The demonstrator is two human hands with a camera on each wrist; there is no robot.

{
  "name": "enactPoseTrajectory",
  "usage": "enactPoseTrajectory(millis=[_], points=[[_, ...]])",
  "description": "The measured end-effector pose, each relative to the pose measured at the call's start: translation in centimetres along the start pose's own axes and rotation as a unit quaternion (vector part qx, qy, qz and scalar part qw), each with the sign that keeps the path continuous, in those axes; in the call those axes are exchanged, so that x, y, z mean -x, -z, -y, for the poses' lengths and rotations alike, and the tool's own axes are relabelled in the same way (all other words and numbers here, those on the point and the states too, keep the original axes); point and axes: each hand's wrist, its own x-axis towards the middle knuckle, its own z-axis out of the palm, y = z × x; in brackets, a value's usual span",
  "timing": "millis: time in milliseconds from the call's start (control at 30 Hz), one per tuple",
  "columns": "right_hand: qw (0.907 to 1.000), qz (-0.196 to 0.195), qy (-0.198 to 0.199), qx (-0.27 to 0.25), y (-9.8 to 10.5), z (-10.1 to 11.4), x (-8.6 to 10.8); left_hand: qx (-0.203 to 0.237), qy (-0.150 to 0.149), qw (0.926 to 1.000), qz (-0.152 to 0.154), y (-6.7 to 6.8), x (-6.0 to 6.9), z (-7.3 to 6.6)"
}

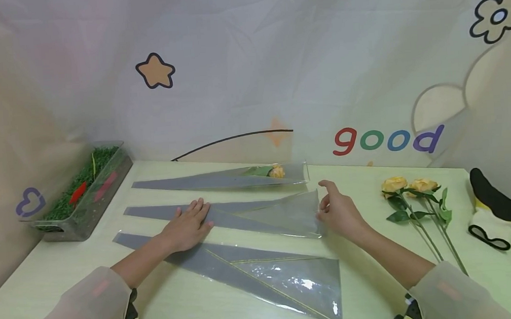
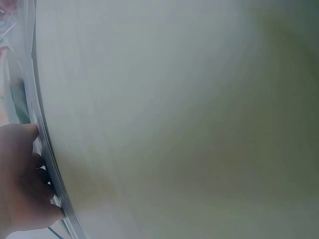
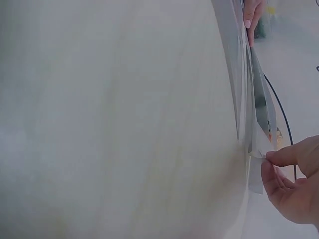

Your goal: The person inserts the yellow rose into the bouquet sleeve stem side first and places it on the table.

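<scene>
L hand (image 1: 189, 226) flat on mid. bag (image 1: 281, 214); R hand (image 1: 341, 213) pinches its wide edge. Prob. light, floppy, slick, easily creased; best held there.

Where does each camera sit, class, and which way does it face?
Head: on the head, facing forward and down at the table; left hand, right hand, forearms show.
Left wrist: worn there, facing table; left hand at left edge.
Right wrist: worn there, facing table; both hands show.
Head and right wrist share both hands and a wrapper.
</scene>
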Motion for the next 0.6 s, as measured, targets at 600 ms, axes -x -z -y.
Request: enactPoseTrajectory(millis=[600], points=[[0.9832,0.036,-0.108,-0.143,1.2,-0.9,0.1,0.016,0.003,0.9998,0.012,0.4,0.1,-0.1]])
